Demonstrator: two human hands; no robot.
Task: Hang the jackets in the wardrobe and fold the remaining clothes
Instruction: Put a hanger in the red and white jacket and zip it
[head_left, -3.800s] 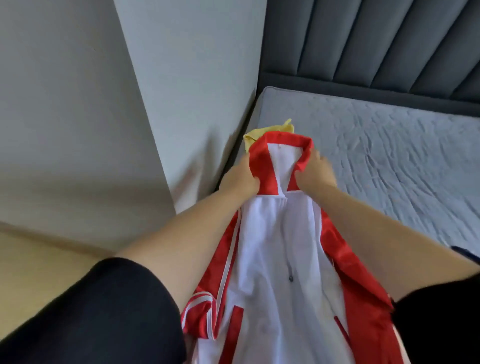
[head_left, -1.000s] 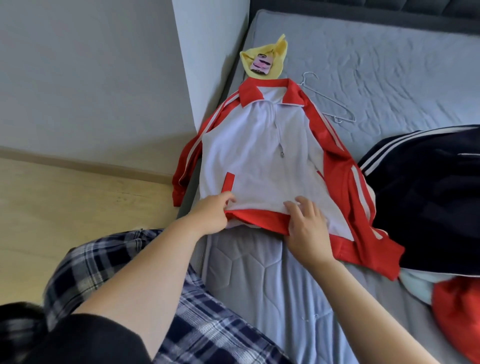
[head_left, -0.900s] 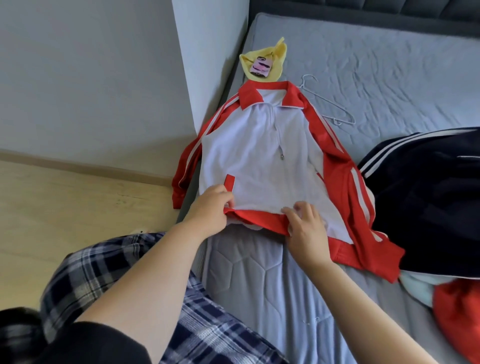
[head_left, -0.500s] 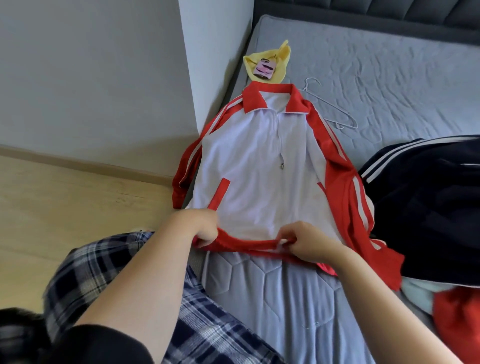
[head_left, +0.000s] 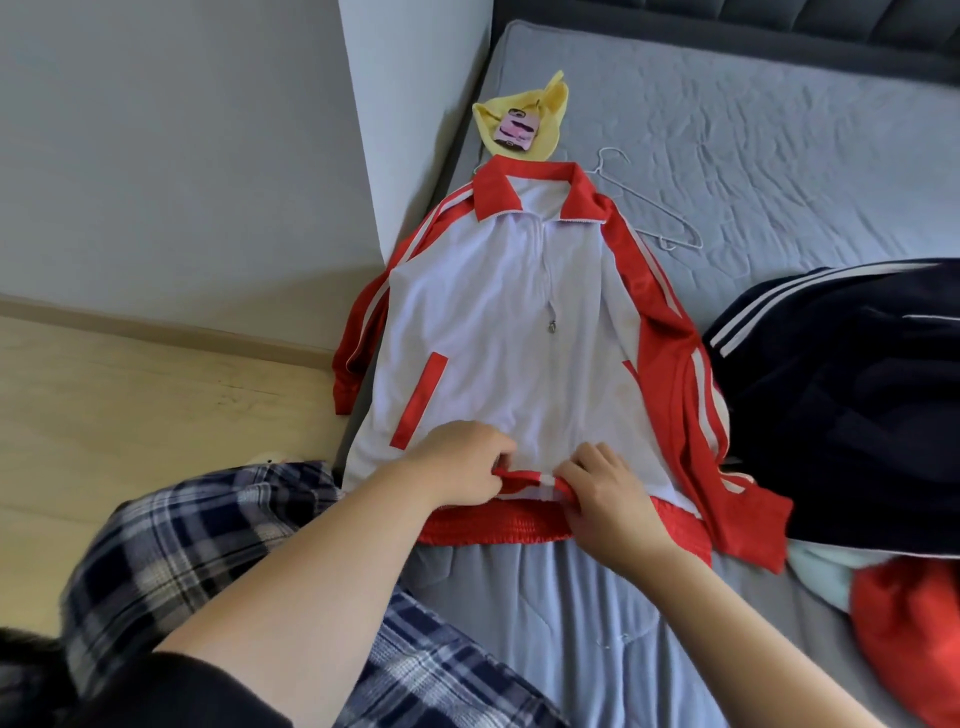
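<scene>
1. The red-and-white jacket (head_left: 509, 332) lies flat on the bed (head_left: 779, 130), front up, with the collar at the far end. The sleeve on the person's left hangs over the mattress edge. The other sleeve runs down the right side to the navy jacket (head_left: 841, 395).
2. The left hand (head_left: 457, 467) and right hand (head_left: 608, 493) are close together at the bottom centre, fingers curled. Each pinches one end of the red hem (head_left: 483, 530) where the front opening ends.
3. The zip pull (head_left: 550, 326) sits about mid-chest. I can't tell from this angle whether the zip is joined below it.
4. My read is that this is prep on jacket 1, lining up or closing the front before the hanger goes in.
5. The wire hanger (head_left: 649, 208) lies on the bed just right of the collar, with nothing on it.
6. Done so far: nothing is hung in this view and no folded stack shows. The wardrobe is out of frame.
7. Left to do:
   - Put this jacket on the hanger and hang it.
   - Do the same for the navy jacket, which is in a heap on the right.
   - Fold the yellow garment (head_left: 524, 124) above the collar.
   - Fold the pale item (head_left: 821, 566) and the red garment (head_left: 909, 623) at lower right.
8. Estimate: early stage, with most of the work ahead.
</scene>
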